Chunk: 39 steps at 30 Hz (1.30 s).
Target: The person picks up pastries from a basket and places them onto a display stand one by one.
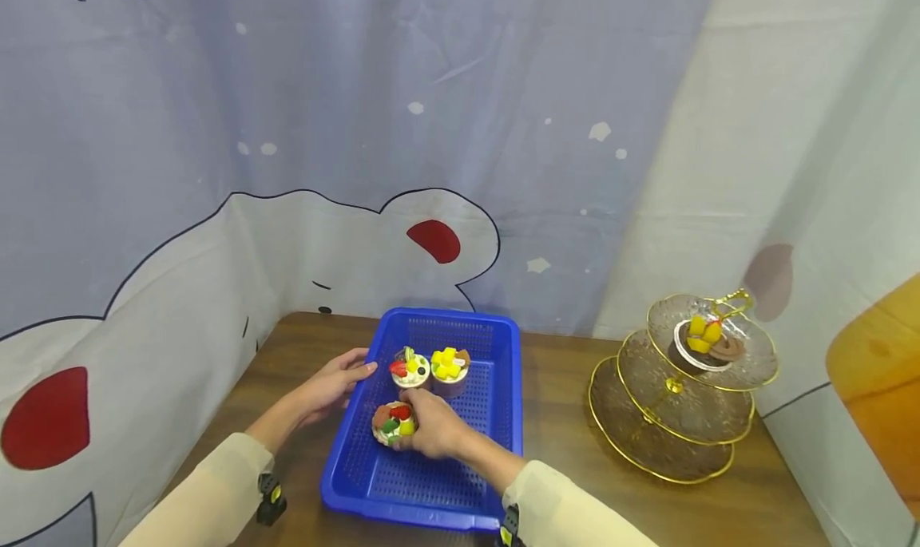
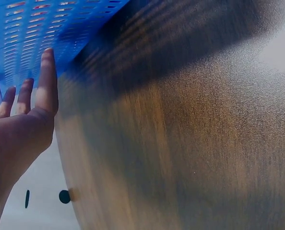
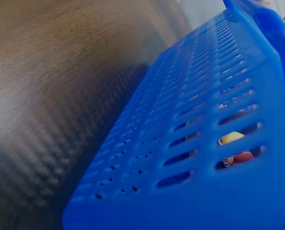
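Observation:
In the head view a blue plastic basket holds three toy cupcakes. My right hand reaches inside and grips the nearest cupcake, topped with red, green and yellow pieces, by its right side. Just beyond it sit a cupcake with white cream and a strawberry, and a cupcake with yellow chunks. My left hand rests against the basket's left side, thumb at the rim. In the left wrist view its fingers stretch straight along the outer wall. The right wrist view shows only the basket's slotted wall, hiding that hand.
To the right stands a three-tier glass stand with gold rims. A dark cupcake with yellow fruit sits on its top tier. The wooden table meets a printed curtain at the back and sides.

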Motion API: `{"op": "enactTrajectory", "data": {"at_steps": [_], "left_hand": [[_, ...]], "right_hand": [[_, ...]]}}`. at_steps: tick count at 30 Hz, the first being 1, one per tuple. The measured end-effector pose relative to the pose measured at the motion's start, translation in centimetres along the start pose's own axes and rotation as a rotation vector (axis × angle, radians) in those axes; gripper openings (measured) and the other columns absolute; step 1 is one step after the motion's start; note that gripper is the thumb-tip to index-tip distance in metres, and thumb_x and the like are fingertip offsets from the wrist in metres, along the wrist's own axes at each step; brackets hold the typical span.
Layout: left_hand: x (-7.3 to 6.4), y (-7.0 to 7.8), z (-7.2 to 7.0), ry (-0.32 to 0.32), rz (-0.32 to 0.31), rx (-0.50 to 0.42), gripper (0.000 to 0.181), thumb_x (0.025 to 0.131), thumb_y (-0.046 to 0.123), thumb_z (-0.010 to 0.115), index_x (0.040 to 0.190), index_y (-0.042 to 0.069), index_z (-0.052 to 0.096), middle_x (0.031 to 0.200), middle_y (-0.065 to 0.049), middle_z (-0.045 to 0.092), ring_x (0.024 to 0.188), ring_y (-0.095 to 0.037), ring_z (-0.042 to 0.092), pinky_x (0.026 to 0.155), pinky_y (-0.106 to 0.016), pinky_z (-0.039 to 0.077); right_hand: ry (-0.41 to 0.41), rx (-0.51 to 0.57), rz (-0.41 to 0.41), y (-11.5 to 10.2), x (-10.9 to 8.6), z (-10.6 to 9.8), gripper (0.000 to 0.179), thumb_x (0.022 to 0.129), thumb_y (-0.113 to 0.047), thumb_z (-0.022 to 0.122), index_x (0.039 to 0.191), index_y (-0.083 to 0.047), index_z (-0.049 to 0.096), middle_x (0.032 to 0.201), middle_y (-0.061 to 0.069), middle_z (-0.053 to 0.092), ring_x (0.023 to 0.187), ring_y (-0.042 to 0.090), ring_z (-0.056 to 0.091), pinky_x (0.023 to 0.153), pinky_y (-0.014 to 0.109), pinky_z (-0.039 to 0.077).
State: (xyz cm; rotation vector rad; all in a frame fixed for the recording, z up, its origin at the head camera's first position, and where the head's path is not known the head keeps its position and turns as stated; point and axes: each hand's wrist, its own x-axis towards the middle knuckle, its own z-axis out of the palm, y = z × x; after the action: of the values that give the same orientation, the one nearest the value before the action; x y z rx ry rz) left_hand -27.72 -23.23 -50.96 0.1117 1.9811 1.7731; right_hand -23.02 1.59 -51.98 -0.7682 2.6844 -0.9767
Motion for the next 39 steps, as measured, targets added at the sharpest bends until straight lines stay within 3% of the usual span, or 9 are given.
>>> {"op": "enactTrajectory", "data": {"at_steps": [9,14,22,29,39], "left_hand": [[0.2,-0.4,-0.2,-0.001,0.002,-0.023,0.061,0.112,0.034,0.055,0.161,0.007,0.032,0.155,-0.025,0.05,0.123,-0.036,0.066,0.093,-0.053,0.06],[0.1,-0.4,-0.2,-0.01,0.004,-0.022,0.062,0.112,0.034,0.056,0.161,0.006,0.03,0.154,-0.026,0.049,0.123,-0.036,0.066,0.094,-0.054,0.059],[0.1,-0.3,-0.2,-0.023,0.003,-0.017,0.065,0.112,0.035,0.055,0.163,0.006,0.026,0.153,-0.027,0.05,0.121,-0.035,0.067,0.093,-0.052,0.06],[0.0,-0.1,-0.2,-0.007,-0.006,-0.018,0.065,0.112,0.035,0.056,0.163,0.006,0.027,0.151,-0.028,0.051,0.118,-0.036,0.069,0.09,-0.052,0.061],[0.1,-0.1,-0.2,-0.028,0.011,-0.032,0.066,0.112,0.032,0.056,0.163,0.004,0.025,0.15,-0.029,0.052,0.118,-0.039,0.069,0.089,-0.052,0.062]], "right_hand": [[0.005,-0.033,-0.004,0.3,0.3,0.3,0.06,0.074,-0.029,0.098,0.12,-0.007,0.068,0.104,-0.001,0.069,0.093,0.009,0.062,0.087,0.028,0.055],[-0.017,0.003,-0.016,-0.3,0.1,0.0,0.055,0.074,-0.029,0.098,0.116,-0.009,0.069,0.094,-0.008,0.066,0.081,0.003,0.058,0.076,0.023,0.053],[-0.021,-0.133,-0.163,-1.3,-1.7,-1.3,0.061,0.079,-0.038,0.092,0.126,-0.009,0.067,0.109,-0.006,0.067,0.096,0.003,0.059,0.086,0.022,0.053],[0.004,-0.079,-0.21,-0.3,-2.8,-3.2,0.057,0.081,-0.038,0.09,0.125,-0.012,0.066,0.109,-0.01,0.065,0.096,0.001,0.058,0.084,0.02,0.052],[0.029,-0.022,-0.195,0.8,-4.8,-6.7,0.057,0.085,-0.041,0.086,0.131,-0.016,0.065,0.115,-0.013,0.063,0.104,0.004,0.059,0.09,0.026,0.053]]}}
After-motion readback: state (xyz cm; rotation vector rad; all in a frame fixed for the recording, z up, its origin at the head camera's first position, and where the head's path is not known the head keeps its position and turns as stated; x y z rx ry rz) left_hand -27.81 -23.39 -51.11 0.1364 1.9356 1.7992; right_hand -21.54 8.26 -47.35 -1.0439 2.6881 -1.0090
